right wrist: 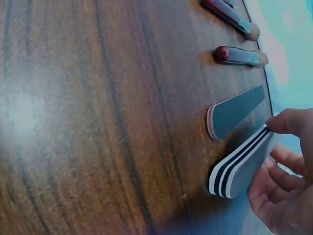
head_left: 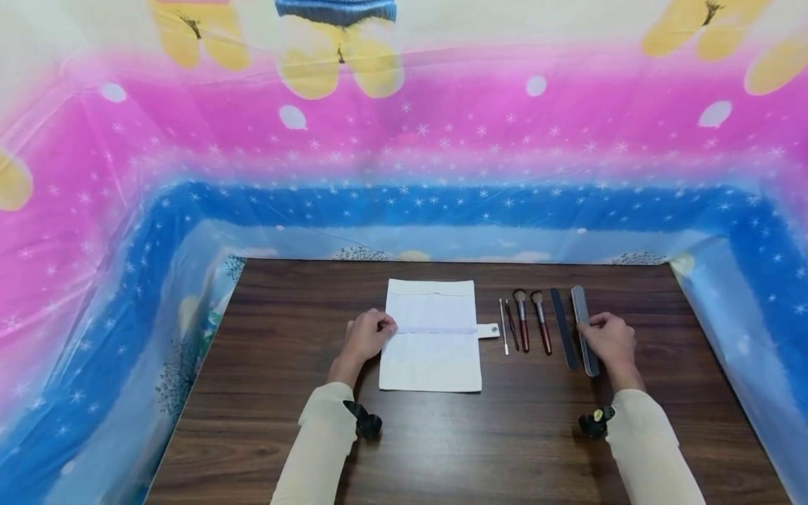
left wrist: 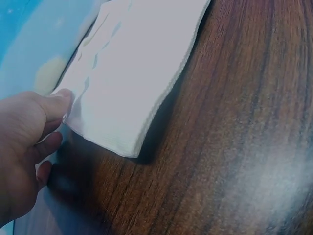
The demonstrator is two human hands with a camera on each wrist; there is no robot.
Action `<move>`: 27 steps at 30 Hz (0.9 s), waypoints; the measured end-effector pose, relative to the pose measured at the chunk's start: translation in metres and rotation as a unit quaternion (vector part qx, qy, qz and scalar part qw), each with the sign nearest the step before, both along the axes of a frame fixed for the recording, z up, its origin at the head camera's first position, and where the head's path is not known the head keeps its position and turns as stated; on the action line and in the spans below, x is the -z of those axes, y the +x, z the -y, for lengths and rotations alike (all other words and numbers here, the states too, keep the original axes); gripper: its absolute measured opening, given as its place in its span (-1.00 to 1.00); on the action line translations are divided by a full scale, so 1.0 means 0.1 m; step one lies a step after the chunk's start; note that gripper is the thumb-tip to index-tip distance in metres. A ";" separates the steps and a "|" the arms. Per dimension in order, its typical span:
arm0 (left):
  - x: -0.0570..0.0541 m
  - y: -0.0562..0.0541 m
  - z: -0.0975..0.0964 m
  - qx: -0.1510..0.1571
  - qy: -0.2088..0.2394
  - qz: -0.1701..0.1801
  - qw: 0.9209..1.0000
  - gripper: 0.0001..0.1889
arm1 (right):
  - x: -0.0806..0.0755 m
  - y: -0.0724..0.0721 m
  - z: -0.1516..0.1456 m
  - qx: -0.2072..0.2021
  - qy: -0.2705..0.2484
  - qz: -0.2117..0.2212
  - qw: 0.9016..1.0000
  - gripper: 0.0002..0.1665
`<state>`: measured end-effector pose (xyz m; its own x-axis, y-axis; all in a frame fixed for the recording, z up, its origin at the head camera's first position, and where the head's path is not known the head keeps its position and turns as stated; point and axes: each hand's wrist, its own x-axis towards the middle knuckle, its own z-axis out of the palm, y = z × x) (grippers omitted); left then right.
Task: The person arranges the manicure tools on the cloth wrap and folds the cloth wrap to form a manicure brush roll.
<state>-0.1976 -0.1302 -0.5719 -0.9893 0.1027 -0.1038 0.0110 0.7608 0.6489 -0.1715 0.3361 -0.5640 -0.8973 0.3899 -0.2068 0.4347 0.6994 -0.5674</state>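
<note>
A white fabric pouch (head_left: pixel 432 365) lies unfolded, its snap tab (head_left: pixel 489 330) pointing right. My left hand (head_left: pixel 366 335) pinches the pouch's left edge between thumb and fingers; in the left wrist view the cloth (left wrist: pixel 132 83) lifts in a slight wave along its long side. With thumb and fingers, my right hand (head_left: pixel 611 344) grips a thick grey nail buffer (head_left: pixel 585 337) by its side. The right wrist view shows black and white layers along the edge of this buffer (right wrist: pixel 239 169). Just left of it lies a thin dark nail file (head_left: pixel 563 330).
Between pouch and files, two makeup brushes (head_left: pixel 522 326) with dark red handles, dark tweezers (head_left: pixel 512 326) and a slim metal tool (head_left: pixel 504 330) lie in a row. The brown wooden table (head_left: pixel 442 449) meets a patterned pink and blue cloth (head_left: pixel 404 203) behind it.
</note>
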 end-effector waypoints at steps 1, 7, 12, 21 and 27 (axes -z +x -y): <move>-0.01 0.00 0.00 0.000 0.001 0.002 1.000 -0.88 | -0.01 -0.01 0.01 0.008 0.000 -0.011 1.000 -0.49; -0.03 0.00 -0.01 0.002 0.001 0.009 1.000 -0.87 | -0.13 -0.07 0.09 0.020 -0.043 -0.058 0.997 -0.40; -0.03 -0.01 -0.02 0.003 0.007 0.014 1.000 -0.87 | -0.22 -0.15 0.22 0.009 -0.116 -0.074 0.990 -0.34; -0.04 -0.01 -0.03 0.003 0.015 0.019 1.000 -0.87 | -0.31 -0.31 0.58 -0.039 -0.280 -0.077 0.956 -0.35; -0.04 -0.01 -0.04 -0.005 0.031 0.026 0.999 -0.87 | -0.35 -0.42 0.86 -0.062 -0.311 -0.065 0.946 -0.37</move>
<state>-0.1984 -0.1267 -0.5680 -0.9838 0.1001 -0.1489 -0.0318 0.7194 0.6939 -0.2138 0.2502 -0.5288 -0.9618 0.1192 -0.2463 0.2694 0.2544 -0.9288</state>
